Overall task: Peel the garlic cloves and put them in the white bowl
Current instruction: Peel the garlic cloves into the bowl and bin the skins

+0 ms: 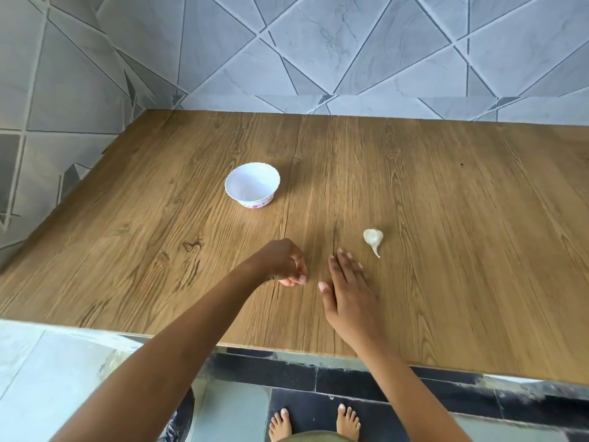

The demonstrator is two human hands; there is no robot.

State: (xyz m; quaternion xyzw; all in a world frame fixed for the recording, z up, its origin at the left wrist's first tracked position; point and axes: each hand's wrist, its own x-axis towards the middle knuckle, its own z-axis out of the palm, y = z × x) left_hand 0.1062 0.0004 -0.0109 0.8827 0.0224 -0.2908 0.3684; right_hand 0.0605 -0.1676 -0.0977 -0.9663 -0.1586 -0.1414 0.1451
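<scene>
Your L hand [283, 263] is over the bench [446, 218], near the front-middle, fingers curled in w/ the tips close to the thumb. Can't tell if it's pinching anything. Your R hand [347, 288] is just beside it, to the right, fingers straight and slightly spread, palm down, low over the wood, holding nothing.

The garlic [373, 239] lies on the bench just beyond and to the right of your R fingertips, not touching them. It's still in its skin, stem end pointing toward you.

The bowl [252, 185] stands upright further back, to the left of the garlic, well apart from it and beyond your L hand. There's a pale yellowish speck low inside, too small to tell what.
</scene>
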